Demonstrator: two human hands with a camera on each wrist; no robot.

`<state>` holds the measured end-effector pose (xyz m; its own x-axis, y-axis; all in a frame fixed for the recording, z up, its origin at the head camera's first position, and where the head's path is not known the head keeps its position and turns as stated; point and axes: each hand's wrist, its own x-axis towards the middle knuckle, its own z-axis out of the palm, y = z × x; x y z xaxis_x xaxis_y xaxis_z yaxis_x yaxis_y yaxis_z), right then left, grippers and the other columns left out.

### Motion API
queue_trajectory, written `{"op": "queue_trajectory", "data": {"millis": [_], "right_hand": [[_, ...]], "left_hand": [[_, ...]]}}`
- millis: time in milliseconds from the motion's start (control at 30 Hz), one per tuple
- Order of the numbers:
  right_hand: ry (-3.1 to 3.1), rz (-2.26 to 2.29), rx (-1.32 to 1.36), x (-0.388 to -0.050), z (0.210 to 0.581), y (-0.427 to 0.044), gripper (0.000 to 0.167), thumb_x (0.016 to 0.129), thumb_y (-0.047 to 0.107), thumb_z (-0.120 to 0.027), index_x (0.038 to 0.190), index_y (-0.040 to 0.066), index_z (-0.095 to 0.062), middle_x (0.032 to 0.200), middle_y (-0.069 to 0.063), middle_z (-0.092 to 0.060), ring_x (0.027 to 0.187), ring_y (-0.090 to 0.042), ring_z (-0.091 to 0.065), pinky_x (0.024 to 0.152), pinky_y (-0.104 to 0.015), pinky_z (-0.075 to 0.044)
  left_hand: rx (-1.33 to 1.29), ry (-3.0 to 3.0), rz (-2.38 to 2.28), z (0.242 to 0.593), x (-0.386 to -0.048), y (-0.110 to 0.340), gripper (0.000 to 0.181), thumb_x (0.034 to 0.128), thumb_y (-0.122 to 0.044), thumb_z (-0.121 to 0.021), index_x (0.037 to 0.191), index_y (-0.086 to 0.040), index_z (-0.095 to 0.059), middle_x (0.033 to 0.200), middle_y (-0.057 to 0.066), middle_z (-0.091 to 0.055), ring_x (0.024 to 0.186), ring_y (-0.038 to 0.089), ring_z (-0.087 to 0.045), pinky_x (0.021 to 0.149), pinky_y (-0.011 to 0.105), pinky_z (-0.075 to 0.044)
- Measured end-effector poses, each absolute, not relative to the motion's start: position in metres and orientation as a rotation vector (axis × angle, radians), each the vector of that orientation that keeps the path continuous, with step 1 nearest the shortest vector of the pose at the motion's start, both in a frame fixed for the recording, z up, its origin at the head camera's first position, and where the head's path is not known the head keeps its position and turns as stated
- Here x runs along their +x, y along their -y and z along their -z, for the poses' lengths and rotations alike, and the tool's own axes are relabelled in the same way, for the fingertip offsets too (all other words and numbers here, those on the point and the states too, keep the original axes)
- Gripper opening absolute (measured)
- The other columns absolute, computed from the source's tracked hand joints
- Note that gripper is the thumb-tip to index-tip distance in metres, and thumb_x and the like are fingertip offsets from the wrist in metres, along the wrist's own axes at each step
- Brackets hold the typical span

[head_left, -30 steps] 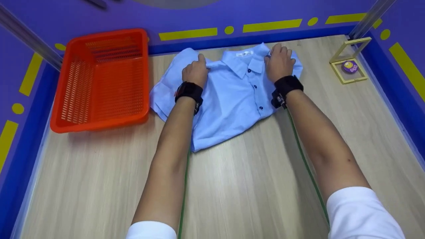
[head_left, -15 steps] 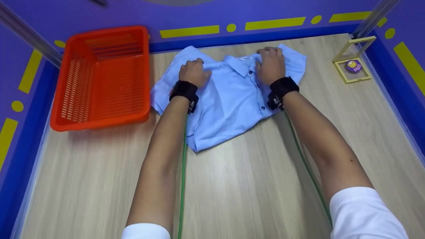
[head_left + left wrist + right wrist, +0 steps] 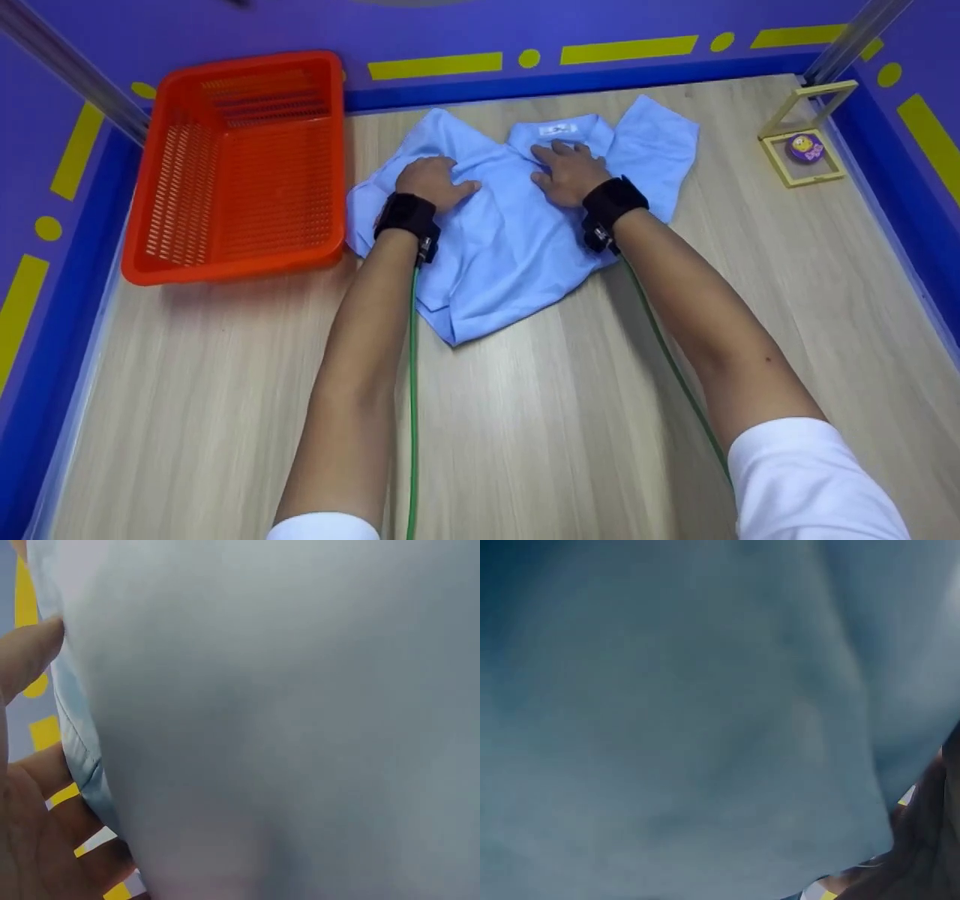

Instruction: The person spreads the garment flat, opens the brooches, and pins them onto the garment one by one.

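Note:
A light blue collared shirt (image 3: 517,255) lies on the wooden surface, its collar and white label at the far side. The left hand (image 3: 435,182) rests on the shirt's left part, fingers spread and thumb pointing right. Just below the collar, the right hand (image 3: 571,174) lies on the cloth with fingers apart. Blue fabric (image 3: 262,690) fills most of the left wrist view, with the left hand's fingers (image 3: 49,832) loosely extended at its edge. In the right wrist view the cloth (image 3: 690,720) covers nearly everything, and part of the right hand (image 3: 922,847) appears dark at the lower right.
A red plastic basket (image 3: 234,273) stands at the left, beside the shirt. At the back right is a small hinged yellow frame (image 3: 816,179) with a round purple piece (image 3: 805,148) in it. Green cables run from both wrist straps, and blue walls border the surface.
The right hand has moved left and nearer, from the shirt's right shoulder to below the collar, uncovering the right sleeve. The left hand has come slightly nearer, its fingers more spread.

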<state>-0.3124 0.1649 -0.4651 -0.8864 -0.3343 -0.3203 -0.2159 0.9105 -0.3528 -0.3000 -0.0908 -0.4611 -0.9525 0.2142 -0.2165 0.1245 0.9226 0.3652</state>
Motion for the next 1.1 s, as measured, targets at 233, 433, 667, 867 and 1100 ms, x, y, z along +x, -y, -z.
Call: {"op": "queue_trajectory", "data": {"millis": [233, 433, 667, 867, 1100], "right_hand": [[-2.696, 0.413, -0.374, -0.315, 0.467, -0.167, 0.059, 0.109, 0.039, -0.034, 0.163, 0.022, -0.018, 0.166, -0.019, -0.014, 0.148, -0.052, -0.007, 0.111, -0.075, -0.010], [-2.717, 0.354, -0.353, -0.314, 0.470, -0.160, 0.060, 0.108, 0.041, -0.034, 0.163, 0.023, -0.018, 0.166, -0.020, -0.014, 0.148, -0.052, -0.008, 0.110, -0.075, -0.013], [-2.740, 0.270, -0.338, -0.314, 0.471, -0.157, 0.060, 0.108, 0.043, -0.033, 0.163, 0.024, -0.018, 0.166, -0.019, -0.014, 0.148, -0.052, -0.009, 0.108, -0.076, -0.018], [-2.748, 0.252, -0.335, -0.312, 0.467, -0.155, 0.060, 0.108, 0.042, -0.034, 0.163, 0.023, -0.018, 0.165, -0.020, -0.015, 0.147, -0.053, -0.010, 0.108, -0.075, -0.020], [-2.773, 0.253, -0.325, -0.310, 0.467, -0.152, 0.060, 0.107, 0.041, -0.038, 0.162, 0.022, -0.021, 0.165, -0.022, -0.016, 0.146, -0.053, -0.013, 0.107, -0.076, -0.021]], "left_hand": [[0.280, -2.878, -0.531, 0.461, -0.280, 0.092, 0.070, 0.0912, -0.062, -0.060, 0.135, -0.007, -0.065, 0.129, 0.013, -0.066, 0.119, 0.035, -0.059, 0.099, 0.044, -0.045], [0.228, -2.866, -0.601, 0.458, -0.259, 0.096, 0.069, 0.0903, -0.066, -0.058, 0.126, -0.008, -0.071, 0.118, 0.013, -0.070, 0.109, 0.033, -0.062, 0.091, 0.045, -0.048], [0.249, -2.884, -0.631, 0.458, -0.231, 0.097, 0.068, 0.0904, -0.069, -0.056, 0.110, -0.008, -0.077, 0.095, 0.011, -0.070, 0.095, 0.030, -0.064, 0.078, 0.043, -0.047], [0.321, -2.915, -0.602, 0.457, -0.210, 0.097, 0.068, 0.0910, -0.071, -0.053, 0.095, -0.008, -0.077, 0.073, 0.005, -0.057, 0.082, 0.027, -0.061, 0.071, 0.040, -0.043], [0.381, -2.910, -0.592, 0.455, -0.192, 0.099, 0.065, 0.0899, -0.073, -0.053, 0.075, -0.012, -0.067, 0.064, 0.001, -0.046, 0.079, 0.028, -0.061, 0.066, 0.039, -0.041]]}}
